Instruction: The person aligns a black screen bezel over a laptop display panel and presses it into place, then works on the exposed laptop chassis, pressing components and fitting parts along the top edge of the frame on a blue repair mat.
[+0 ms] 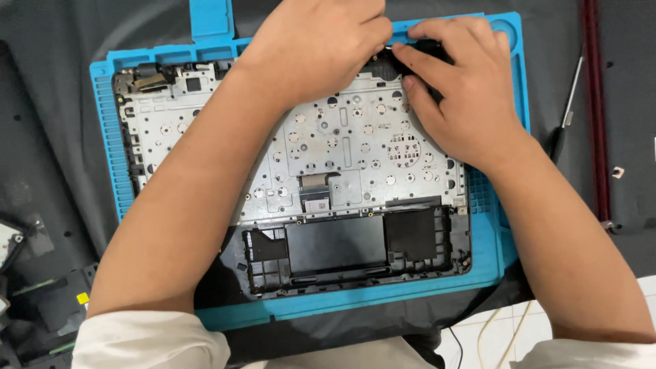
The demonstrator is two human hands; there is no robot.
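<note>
a dark cloth (41, 102) covers the table; white tiled floor (478, 335) below.

I observe the opened laptop shell (294, 171) lying on the work mat (499, 239). A screwdriver (567, 116) lies right of the mat. Both my hands, left hand (318, 48) and right hand (465, 89), rest at the shell's far edge.

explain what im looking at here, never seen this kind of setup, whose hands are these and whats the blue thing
This is one picture from a camera worn on a person's head, looking down at their own two bare hands. On a dark table lies a blue work mat. On it rests an opened laptop shell, its silver metal inside facing up, with a dark touchpad area near the person. The left hand and right hand meet at the far edge, pinching a small black part. A screwdriver lies to the right.
</note>
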